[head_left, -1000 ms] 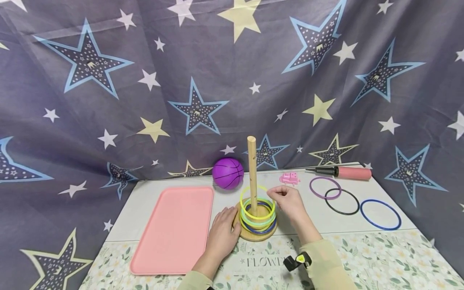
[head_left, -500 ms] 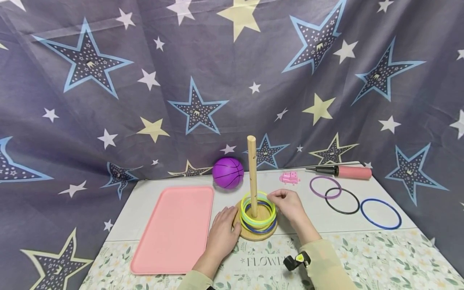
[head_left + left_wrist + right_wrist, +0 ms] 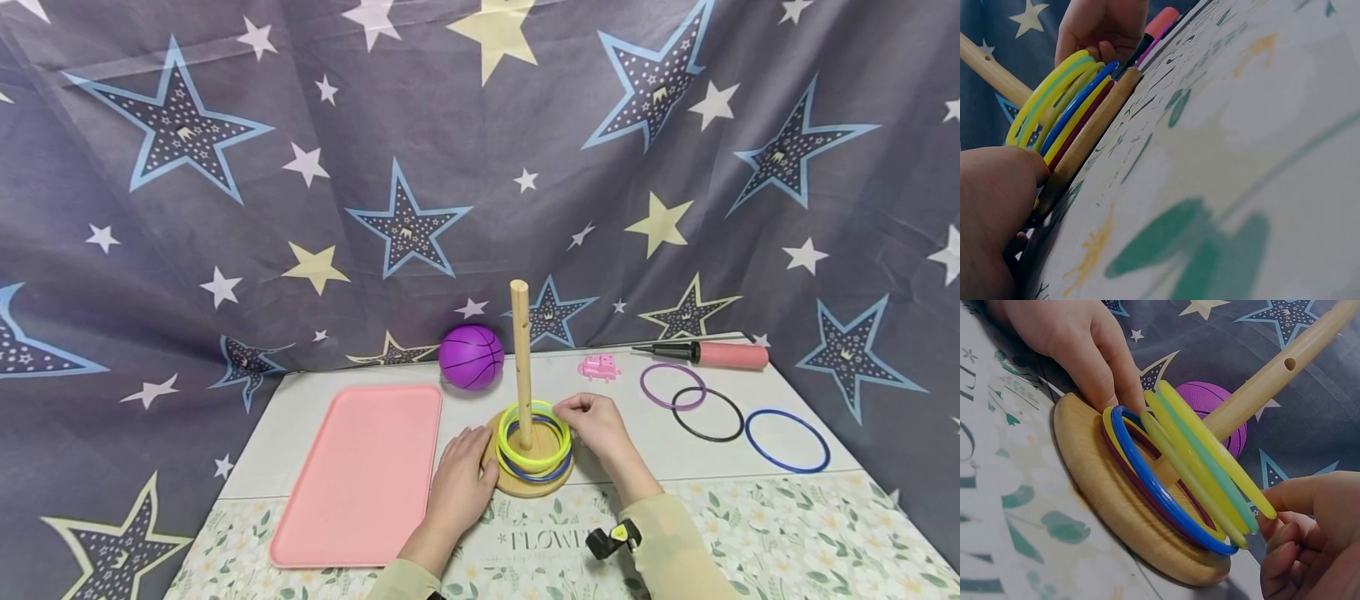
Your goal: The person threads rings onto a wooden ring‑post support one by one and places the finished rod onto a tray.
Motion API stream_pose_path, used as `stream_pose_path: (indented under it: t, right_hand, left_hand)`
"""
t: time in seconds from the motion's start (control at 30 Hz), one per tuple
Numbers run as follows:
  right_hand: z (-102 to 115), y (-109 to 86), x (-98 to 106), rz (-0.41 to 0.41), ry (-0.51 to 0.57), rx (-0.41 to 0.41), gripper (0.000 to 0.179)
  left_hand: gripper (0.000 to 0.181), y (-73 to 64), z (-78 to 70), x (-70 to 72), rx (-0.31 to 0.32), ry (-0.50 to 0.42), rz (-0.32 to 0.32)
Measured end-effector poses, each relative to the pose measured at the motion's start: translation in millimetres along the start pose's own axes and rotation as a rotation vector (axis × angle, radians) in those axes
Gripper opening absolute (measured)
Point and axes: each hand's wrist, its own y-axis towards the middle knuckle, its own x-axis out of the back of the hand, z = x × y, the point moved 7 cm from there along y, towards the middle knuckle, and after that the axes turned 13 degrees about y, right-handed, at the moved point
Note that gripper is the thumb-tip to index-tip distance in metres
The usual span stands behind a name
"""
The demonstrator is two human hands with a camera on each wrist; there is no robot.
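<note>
A wooden post point(image 3: 521, 358) stands on a round wooden base point(image 3: 1085, 456). Yellow, green point(image 3: 1215, 477), blue point(image 3: 1147, 477) and dark red rings encircle it low down. My right hand point(image 3: 596, 421) pinches the far right side of the top yellow ring point(image 3: 1225, 456) between thumb and fingertip. That ring lies tilted against the green one, raised at the back. On the other side my left hand point(image 3: 459, 479) rests at the base's left edge, fingers extended, fingertips right at the lower rings in the right wrist view.
A pink tray point(image 3: 360, 475) lies left of the left hand. Behind are a purple ball point(image 3: 471, 358) and a small pink toy point(image 3: 597, 367). To the right lie purple point(image 3: 651, 395), black point(image 3: 705, 439) and blue point(image 3: 787, 470) rings, with a hand pump point(image 3: 731, 356) behind.
The top yellow ring has come down onto the stack from a raised, tilted position, with my right hand lowering slightly with it. My left hand stays at the base.
</note>
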Motion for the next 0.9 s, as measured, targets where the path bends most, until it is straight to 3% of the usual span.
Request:
stream_pose_path:
  t: [0.9]
  right_hand:
    - [-7.8,3.6,2.9,-0.028,-0.001,0.007,0.01]
  left_hand:
    - [0.054,0.3,0.2,0.2,-0.006,0.004,0.001]
